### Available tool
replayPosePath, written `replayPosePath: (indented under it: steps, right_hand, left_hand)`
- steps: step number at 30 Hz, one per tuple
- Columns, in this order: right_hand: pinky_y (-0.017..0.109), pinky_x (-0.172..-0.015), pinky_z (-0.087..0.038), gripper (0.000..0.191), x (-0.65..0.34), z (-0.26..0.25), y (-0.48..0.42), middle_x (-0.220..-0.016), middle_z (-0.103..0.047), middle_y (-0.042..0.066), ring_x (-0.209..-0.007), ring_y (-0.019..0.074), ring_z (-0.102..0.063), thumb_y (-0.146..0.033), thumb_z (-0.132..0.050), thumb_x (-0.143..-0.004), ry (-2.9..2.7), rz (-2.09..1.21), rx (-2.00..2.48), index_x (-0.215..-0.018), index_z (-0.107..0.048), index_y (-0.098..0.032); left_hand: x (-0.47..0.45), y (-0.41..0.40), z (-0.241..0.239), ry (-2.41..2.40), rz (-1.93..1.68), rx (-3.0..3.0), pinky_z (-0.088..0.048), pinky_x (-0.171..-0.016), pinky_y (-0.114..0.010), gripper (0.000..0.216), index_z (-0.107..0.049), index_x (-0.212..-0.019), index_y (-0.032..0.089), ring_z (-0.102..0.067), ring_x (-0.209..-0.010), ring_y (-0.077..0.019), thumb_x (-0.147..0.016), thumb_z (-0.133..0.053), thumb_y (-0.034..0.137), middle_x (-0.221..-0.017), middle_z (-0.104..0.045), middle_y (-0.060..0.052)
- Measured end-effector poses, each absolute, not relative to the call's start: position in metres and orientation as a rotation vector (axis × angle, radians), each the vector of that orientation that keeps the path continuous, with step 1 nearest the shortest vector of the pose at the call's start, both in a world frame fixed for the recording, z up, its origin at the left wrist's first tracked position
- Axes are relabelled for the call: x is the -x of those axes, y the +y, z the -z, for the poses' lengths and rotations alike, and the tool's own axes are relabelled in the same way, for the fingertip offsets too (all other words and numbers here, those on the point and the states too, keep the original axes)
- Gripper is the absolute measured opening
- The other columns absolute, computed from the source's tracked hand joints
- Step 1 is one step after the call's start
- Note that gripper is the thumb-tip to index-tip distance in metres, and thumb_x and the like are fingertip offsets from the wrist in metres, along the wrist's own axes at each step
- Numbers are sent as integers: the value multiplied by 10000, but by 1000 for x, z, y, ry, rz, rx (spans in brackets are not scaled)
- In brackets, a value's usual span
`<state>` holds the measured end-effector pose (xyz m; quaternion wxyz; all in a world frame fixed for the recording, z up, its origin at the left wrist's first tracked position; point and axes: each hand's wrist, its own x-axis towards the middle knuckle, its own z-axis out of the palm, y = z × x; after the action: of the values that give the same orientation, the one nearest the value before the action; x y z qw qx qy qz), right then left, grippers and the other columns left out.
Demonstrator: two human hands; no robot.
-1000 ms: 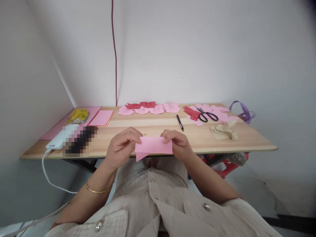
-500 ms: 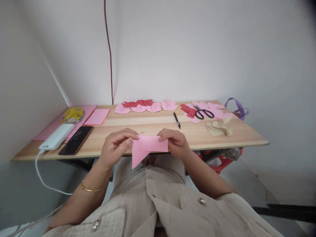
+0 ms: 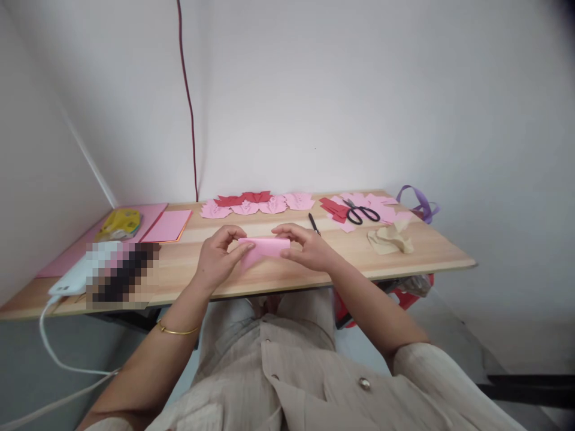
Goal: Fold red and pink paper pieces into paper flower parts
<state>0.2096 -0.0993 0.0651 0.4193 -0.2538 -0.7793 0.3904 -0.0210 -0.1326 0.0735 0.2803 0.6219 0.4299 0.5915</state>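
Note:
Both my hands hold one folded pink paper (image 3: 265,246) low over the wooden table (image 3: 287,272), near its front edge. My left hand (image 3: 218,258) pinches its left end between thumb and fingers. My right hand (image 3: 304,247) grips the right end, fingers on top. The paper lies nearly flat against the tabletop. A gold bangle (image 3: 176,330) sits on my left wrist.
Along the back edge lie several folded pink and red paper shapes (image 3: 256,203). A black pen (image 3: 313,223), black scissors (image 3: 360,212) on paper scraps, crumpled beige paper (image 3: 390,239) and a purple ribbon (image 3: 417,202) are at right. Pink sheets (image 3: 167,225), a white power bank (image 3: 74,276) lie left.
My hands have carried the pink paper forward from in front of my chest down onto the table. Its hanging triangular flap no longer shows. The view has shifted slightly.

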Motion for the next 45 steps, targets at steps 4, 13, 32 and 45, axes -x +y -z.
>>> replayPosePath:
  steps: [4, 13, 32, 45]
  right_hand:
    - [311, -807, -457, 244, -204, -75, -95, -937, -691, 63, -870, 180, -616, -382, -593, -826, -2061, -761, 746, -953, -679, -192]
    - [249, -666, -448, 262, -206, -68, -90, -854, -699, 47, -755, 145, -605, -413, -613, -808, -1923, -871, 800, -885, -704, -180]
    - [222, -617, -433, 207, -198, -75, -100, -776, -703, 49, -697, 122, -612, -336, -588, -850, -2012, -613, 685, -822, -700, -164]
    - [237, -634, -434, 266, -217, -64, -96, -776, -687, 50, -699, 136, -595, -410, -614, -812, -1954, -902, 805, -793, -694, -157]
  left_hand:
    - [21, -125, -74, 1209, -1559, -1762, -449, -767, -265, 247, -718, -833, 220, -590, -780, -168, -601, -799, 249, -830, -677, -30]
    - [22, -126, -84, 1195, -1379, -1988, -449, -703, -255, 96, -722, -770, 215, -599, -728, -157, -714, -717, 293, -771, -680, -34]
    - [2, -122, -99, 1147, -1141, -2497, -441, -719, -280, 214, -681, -784, 179, -576, -728, -141, -860, -565, 341, -743, -651, -41]
    - [31, -126, -105, 1294, -947, -2163, -444, -669, -243, 237, -660, -688, 167, -587, -676, -133, -776, -638, 386, -722, -660, -19]
